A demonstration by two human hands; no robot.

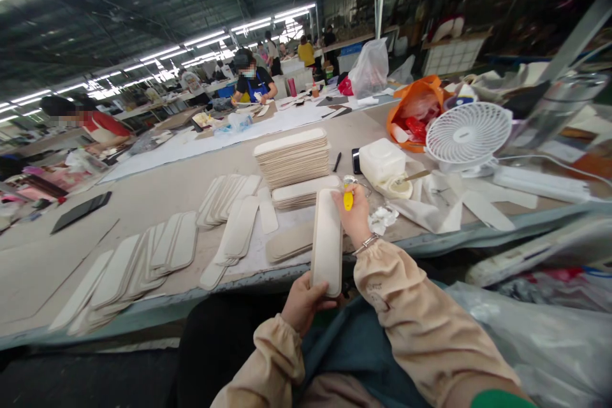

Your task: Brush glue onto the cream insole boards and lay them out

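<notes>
A long cream panel with rounded corners [327,242] is held upright above the table's front edge. My left hand [306,303] grips its lower end, thumb on the face. At its upper right edge, my right hand [354,211] is closed around a small tool with a yellow handle [349,197]; the tool's tip cannot be made out. Behind the panel stands a tall stack of similar panels [294,159], with a lower stack [303,192] in front of it. A greyish stack [291,242] lies just left of the held panel.
Fanned panels [167,242] spread across the table [143,194] at left. To the right are a white container [381,159], a white fan [466,134], an orange bag [415,108] and fabric scraps [435,201]. A person in a blue apron [255,84] works across the table.
</notes>
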